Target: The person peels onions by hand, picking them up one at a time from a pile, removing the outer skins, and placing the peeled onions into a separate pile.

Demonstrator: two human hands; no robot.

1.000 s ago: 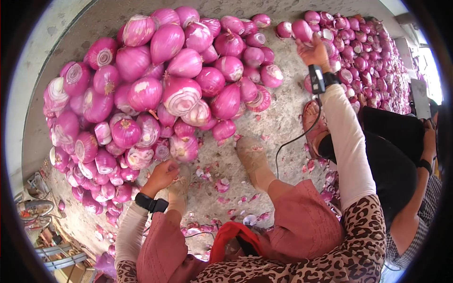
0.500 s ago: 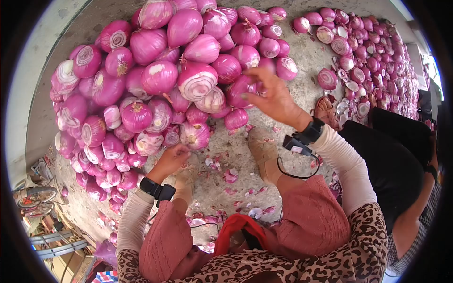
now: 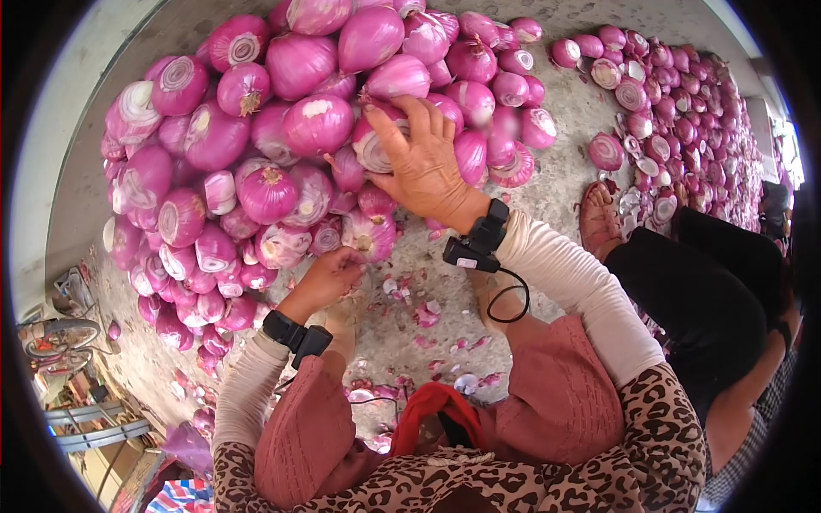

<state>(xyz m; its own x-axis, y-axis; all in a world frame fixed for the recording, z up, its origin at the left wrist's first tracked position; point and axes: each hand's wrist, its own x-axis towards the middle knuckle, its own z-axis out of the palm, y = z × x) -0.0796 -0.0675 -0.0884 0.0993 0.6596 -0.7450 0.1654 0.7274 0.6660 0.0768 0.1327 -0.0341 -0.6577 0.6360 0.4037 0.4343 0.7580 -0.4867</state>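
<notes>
A large heap of peeled red onions [image 3: 218, 137] fills the upper left. My right hand [image 3: 428, 167] reaches over its right side, with thumb and fingers curved round an onion with a ringed, cut face [image 3: 371, 145]; the hand covers part of it. Below, at the heap's lower edge, my left hand [image 3: 329, 278] has its fingers curled together, close to a pale-patched onion [image 3: 369, 235]. Whatever those fingers may hold is hidden. Both wrists wear black strapped devices.
A second heap of onions [image 3: 684, 111] spreads along the right. Another person's dark-clad leg [image 3: 684, 299] and sandalled foot [image 3: 599, 214] are beside me. Onion skins [image 3: 428, 312] litter the concrete floor between my feet. A bicycle wheel [image 3: 62, 338] is at far left.
My right hand has moved left from the heap's right edge onto the cut-faced onion. My left hand stays low, fingers still curled. The view has shifted slightly.
</notes>
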